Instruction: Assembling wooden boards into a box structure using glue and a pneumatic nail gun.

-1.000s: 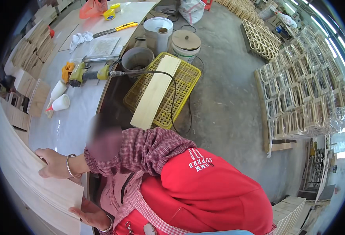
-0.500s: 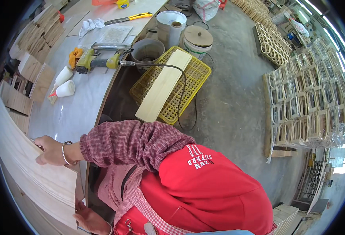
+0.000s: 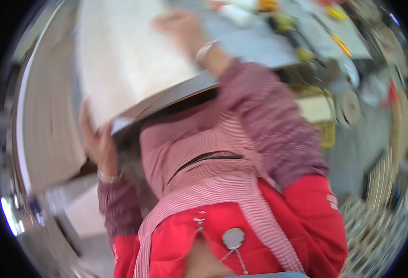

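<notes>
A pale wooden board (image 3: 125, 60) lies in front of me over the grey-white workbench (image 3: 241, 44). My left hand (image 3: 99, 143) holds its near left corner, with the thumb and fingers on either side of the edge. Farther off, my right hand (image 3: 181, 30) grips the board's right edge. Motion smears its fingers. The board's far end runs out of view at the top.
Broad wood sheets (image 3: 51, 106) stand along the left. Beyond the board on the bench are a white bottle (image 3: 236, 15), a yellow-green nail gun (image 3: 285, 23) and a yellow-handled blade tool (image 3: 341, 45). A yellow crate (image 3: 325, 134) with a pale plank and a round-lidded bucket (image 3: 350, 107) stand at right.
My view has swung left, so the board now sits ahead of me instead of at the far left. Both hands have stayed on it. The picture has become blurred.
</notes>
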Motion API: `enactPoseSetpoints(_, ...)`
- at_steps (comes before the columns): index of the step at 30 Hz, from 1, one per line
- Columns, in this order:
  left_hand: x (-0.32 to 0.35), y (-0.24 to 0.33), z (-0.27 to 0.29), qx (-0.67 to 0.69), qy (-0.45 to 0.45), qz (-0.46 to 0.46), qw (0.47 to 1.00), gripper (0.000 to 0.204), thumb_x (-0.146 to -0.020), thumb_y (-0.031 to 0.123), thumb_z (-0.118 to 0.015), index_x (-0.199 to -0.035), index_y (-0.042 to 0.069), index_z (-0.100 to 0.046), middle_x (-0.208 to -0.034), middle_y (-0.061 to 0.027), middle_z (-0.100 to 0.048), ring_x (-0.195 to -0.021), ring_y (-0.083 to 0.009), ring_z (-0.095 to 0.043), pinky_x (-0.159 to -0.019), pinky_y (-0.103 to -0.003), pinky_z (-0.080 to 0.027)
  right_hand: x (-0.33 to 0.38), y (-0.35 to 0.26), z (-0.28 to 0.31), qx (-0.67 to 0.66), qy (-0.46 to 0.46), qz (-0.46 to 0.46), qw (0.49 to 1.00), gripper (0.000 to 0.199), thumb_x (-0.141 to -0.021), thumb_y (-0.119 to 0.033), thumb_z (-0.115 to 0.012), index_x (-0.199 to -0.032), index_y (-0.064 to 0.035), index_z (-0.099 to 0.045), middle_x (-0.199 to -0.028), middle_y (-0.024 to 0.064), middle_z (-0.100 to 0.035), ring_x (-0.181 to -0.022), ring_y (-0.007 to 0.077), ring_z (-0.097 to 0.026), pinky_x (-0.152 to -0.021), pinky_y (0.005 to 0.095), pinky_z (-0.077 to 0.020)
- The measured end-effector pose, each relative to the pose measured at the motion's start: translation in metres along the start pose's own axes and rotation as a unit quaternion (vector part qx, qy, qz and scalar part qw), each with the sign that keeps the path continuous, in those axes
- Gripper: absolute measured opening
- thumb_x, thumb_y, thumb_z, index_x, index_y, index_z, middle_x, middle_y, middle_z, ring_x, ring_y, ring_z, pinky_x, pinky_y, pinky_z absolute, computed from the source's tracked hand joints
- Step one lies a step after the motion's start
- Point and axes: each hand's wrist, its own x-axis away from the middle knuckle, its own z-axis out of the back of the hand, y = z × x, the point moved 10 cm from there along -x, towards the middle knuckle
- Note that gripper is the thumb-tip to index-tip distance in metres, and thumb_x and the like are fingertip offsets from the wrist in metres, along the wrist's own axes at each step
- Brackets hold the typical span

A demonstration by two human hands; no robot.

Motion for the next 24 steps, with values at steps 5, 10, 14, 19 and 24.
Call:
enactPoseSetpoints(5,-0.002,-0.006,0.011,0.061,0.038,-0.035,0.997,0.065,-0.08,0.013,-0.072,-0.137,0.007,-0.041,-0.132,-0.0139,-0.05,-0.116,-0.0268,-0.051,-0.099,-0.035,-0.042,-0.002,0.034,-0.035,-0.157,-0.014,-0.241,0.958,0.033,-0.09,-0.01,-0.055,-0.116,0.0098,-0.055,-0.096,0.0135,-0.064,-0.075,0.0158,-0.06,-0.065,0.0219,-0.0497)
enactPoseSetpoints(10,-0.012,-0.015,0.0,0.021,0.03,-0.073,0.997,0.062,-0.079,0.017,-0.074,-0.133,0.01,-0.047,-0.133,-0.0136,-0.049,-0.119,-0.0267,-0.05,-0.099,-0.036,-0.042,-0.029,0.117,-0.06,-0.559,-0.335,-0.095,0.752,0.033,-0.089,-0.009,-0.055,-0.116,0.0098,-0.055,-0.097,0.0138,-0.065,-0.076,0.0149,-0.06,-0.065,0.021,-0.05)
enactPoseSetpoints(14,0.004,-0.015,0.008,-0.056,0.062,-0.128,0.988,0.057,-0.078,0.02,-0.074,-0.13,0.011,-0.051,-0.135,-0.0133,-0.047,-0.122,-0.0276,-0.047,-0.1,-0.038,-0.042,0.0,0.081,-0.073,-0.264,-0.166,-0.365,0.877,0.031,-0.089,-0.007,-0.056,-0.115,0.0098,-0.056,-0.097,0.0139,-0.065,-0.076,0.0143,-0.06,-0.065,0.0208,-0.0505)
enactPoseSetpoints(19,0.022,-0.015,0.01,-0.077,0.081,-0.077,0.991,0.059,-0.076,0.023,-0.075,-0.129,0.011,-0.052,-0.136,-0.0156,-0.045,-0.123,-0.0297,-0.046,-0.101,-0.041,-0.04,-0.004,0.036,-0.048,-0.04,-0.072,-0.219,0.972,0.028,-0.081,-0.015,-0.067,-0.1,0.004,-0.064,-0.081,0.0103,-0.066,-0.065,0.0131,-0.059,-0.058,0.0227,-0.0494)
enactPoseSetpoints(24,0.043,-0.018,0.008,-0.083,0.098,-0.05,0.99,0.061,-0.074,0.024,-0.077,-0.127,0.007,-0.053,-0.135,-0.0168,-0.046,-0.12,-0.0311,-0.048,-0.1,-0.04,-0.041,0.022,0.058,-0.061,-0.141,-0.078,-0.315,0.935,0.036,-0.084,-0.007,-0.062,-0.118,0.0046,-0.057,-0.097,0.0082,-0.066,-0.075,0.0114,-0.057,-0.066,0.0212,-0.0479)
